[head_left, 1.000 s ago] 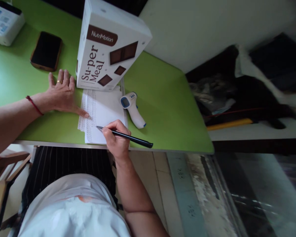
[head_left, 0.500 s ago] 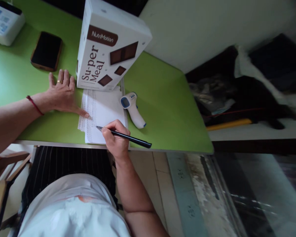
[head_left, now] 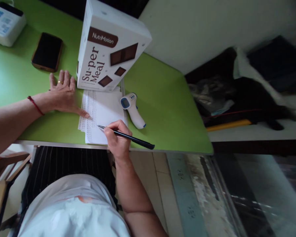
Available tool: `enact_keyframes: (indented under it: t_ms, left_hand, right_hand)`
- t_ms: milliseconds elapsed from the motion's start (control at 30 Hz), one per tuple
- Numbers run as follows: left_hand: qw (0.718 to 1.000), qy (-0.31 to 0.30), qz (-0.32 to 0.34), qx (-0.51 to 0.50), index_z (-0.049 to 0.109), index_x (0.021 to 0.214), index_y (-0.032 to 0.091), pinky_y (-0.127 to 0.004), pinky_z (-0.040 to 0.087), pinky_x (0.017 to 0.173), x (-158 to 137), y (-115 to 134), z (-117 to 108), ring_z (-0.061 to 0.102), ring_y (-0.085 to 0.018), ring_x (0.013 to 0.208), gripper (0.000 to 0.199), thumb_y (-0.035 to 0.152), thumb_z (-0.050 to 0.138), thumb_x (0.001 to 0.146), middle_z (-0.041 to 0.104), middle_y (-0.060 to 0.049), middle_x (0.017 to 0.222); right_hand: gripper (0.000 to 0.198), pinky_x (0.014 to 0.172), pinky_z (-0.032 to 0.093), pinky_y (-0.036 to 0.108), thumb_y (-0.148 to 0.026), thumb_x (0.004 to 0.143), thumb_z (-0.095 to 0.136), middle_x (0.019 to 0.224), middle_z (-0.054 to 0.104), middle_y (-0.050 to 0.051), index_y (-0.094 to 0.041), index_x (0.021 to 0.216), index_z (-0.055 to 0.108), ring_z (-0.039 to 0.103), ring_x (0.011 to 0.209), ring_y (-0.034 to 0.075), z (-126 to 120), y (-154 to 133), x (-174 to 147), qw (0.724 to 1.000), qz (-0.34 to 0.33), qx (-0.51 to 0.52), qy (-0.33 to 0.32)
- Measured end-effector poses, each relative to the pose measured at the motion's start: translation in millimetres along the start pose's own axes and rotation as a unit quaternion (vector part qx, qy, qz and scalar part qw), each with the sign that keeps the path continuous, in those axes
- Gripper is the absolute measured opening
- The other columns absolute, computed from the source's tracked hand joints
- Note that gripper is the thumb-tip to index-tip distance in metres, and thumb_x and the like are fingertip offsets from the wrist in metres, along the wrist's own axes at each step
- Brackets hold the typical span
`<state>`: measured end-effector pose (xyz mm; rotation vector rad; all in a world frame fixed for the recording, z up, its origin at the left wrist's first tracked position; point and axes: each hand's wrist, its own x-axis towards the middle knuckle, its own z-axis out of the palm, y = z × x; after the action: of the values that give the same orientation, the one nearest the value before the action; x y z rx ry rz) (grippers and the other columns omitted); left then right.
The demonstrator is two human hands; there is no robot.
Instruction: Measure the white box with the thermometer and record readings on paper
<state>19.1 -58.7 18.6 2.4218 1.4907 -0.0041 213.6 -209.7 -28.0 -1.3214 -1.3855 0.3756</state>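
In my right hand (head_left: 118, 138) is a black pen (head_left: 135, 140), pinched near its tip, with its far end slanting to the right. The tip is over the white paper (head_left: 108, 107), close to rows of small handwriting on its left part; whether it touches cannot be made out. Flat on the green table lies my left hand (head_left: 62, 95), fingers spread, its thumb on the paper's written left side. A white box (head_left: 113, 49) printed "Su-per Meal" stands upright at the paper's far end. Just right of the paper rests a white and blue infrared thermometer (head_left: 133, 110).
The green table (head_left: 167, 108) ends at a near edge by my lap. A dark phone (head_left: 47, 51) lies beyond my left hand, and a white device (head_left: 6, 24) sits at the far left. Dark items and a yellow strip (head_left: 229, 125) occupy a ledge on the right.
My right hand and the pen have shifted slightly to the right over the paper. My left hand stays in place.
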Motion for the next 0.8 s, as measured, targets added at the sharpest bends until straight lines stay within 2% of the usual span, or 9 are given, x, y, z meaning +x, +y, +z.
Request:
enact_keyframes:
  t_ms: [100,200,300,433,567,600,667,767,800]
  left_hand:
    - [1.0,0.003,0.0,-0.007,0.011,0.171,-0.012,-0.076,-0.006,0.131,0,-1,1,-0.001,-0.059,0.168,0.182,0.108,0.07,0.047,0.0,-0.041,0.179]
    - [1.0,-0.005,-0.006,-0.01,0.01,0.172,-0.009,-0.074,-0.009,0.131,2,-3,4,-0.003,-0.058,0.168,0.185,0.111,0.065,0.043,-0.002,-0.039,0.18]
    - [1.0,-0.019,-0.006,-0.005,0.001,0.176,0.001,-0.072,-0.014,0.129,6,-9,9,-0.009,-0.059,0.167,0.18,0.115,0.053,0.047,-0.005,-0.031,0.183]
    - [1.0,-0.017,0.0,0.004,-0.003,0.175,-0.002,-0.07,-0.015,0.129,9,-14,14,-0.01,-0.063,0.165,0.178,0.114,0.054,0.052,-0.007,-0.033,0.182]
    - [1.0,-0.019,-0.008,0.02,-0.001,0.174,-0.004,-0.071,-0.01,0.13,7,-13,13,-0.008,-0.062,0.166,0.179,0.114,0.055,0.052,-0.005,-0.036,0.181]
    - [1.0,-0.019,-0.008,0.022,0.0,0.174,-0.004,-0.072,-0.01,0.13,7,-14,13,-0.008,-0.061,0.166,0.178,0.114,0.053,0.053,-0.005,-0.036,0.181]
    - [0.999,-0.02,-0.008,0.025,0.001,0.174,-0.005,-0.072,-0.01,0.131,7,-15,14,-0.009,-0.059,0.167,0.177,0.114,0.052,0.054,-0.006,-0.036,0.181]
    - [1.0,-0.018,-0.004,0.023,0.002,0.174,-0.005,-0.072,-0.009,0.131,7,-17,16,-0.009,-0.058,0.168,0.174,0.112,0.053,0.057,-0.006,-0.035,0.181]
    - [1.0,-0.015,-0.006,0.023,0.002,0.174,-0.005,-0.072,-0.008,0.131,6,-17,16,-0.008,-0.058,0.168,0.173,0.111,0.054,0.057,-0.006,-0.035,0.181]
  right_hand:
    - [0.015,0.049,0.044,0.026,-0.028,0.088,0.064,0.061,0.056,-0.006,-0.026,0.075,0.057,0.051,0.052,0.013,1,1,-4,1.0,-0.001,-0.001,0.014]
    - [0.007,0.056,0.051,0.027,-0.03,0.094,0.064,0.073,0.067,-0.003,-0.025,0.091,0.066,0.06,0.06,0.014,-4,1,-3,0.999,-0.033,-0.02,0.028]
    - [0.012,0.071,0.06,0.033,-0.031,0.102,0.062,0.088,0.073,0.002,-0.025,0.105,0.071,0.069,0.076,0.018,-17,4,14,0.989,-0.104,-0.099,-0.02]
    - [0.031,0.089,0.06,0.043,-0.019,0.106,0.048,0.102,0.075,0.01,-0.023,0.114,0.077,0.071,0.098,0.026,-33,28,56,0.933,-0.197,-0.278,-0.115]
    - [0.051,0.09,0.055,0.046,0.002,0.098,0.038,0.103,0.075,0.014,-0.019,0.12,0.079,0.068,0.099,0.028,-37,45,93,0.859,-0.225,-0.417,-0.193]
    - [0.051,0.088,0.054,0.046,0.002,0.097,0.04,0.105,0.075,0.014,-0.019,0.121,0.079,0.067,0.098,0.028,-39,40,97,0.851,-0.232,-0.426,-0.202]
    - [0.044,0.085,0.053,0.045,-0.003,0.099,0.047,0.108,0.075,0.013,-0.022,0.124,0.078,0.066,0.097,0.028,-44,17,101,0.858,-0.257,-0.392,-0.209]
    - [0.021,0.084,0.057,0.046,-0.028,0.103,0.065,0.108,0.075,0.008,-0.027,0.119,0.078,0.069,0.098,0.027,-59,-44,93,0.894,-0.32,-0.204,-0.241]
    - [0.018,0.085,0.059,0.046,-0.034,0.102,0.069,0.107,0.075,0.007,-0.028,0.117,0.079,0.07,0.099,0.027,-64,-66,89,0.906,-0.312,-0.151,-0.244]
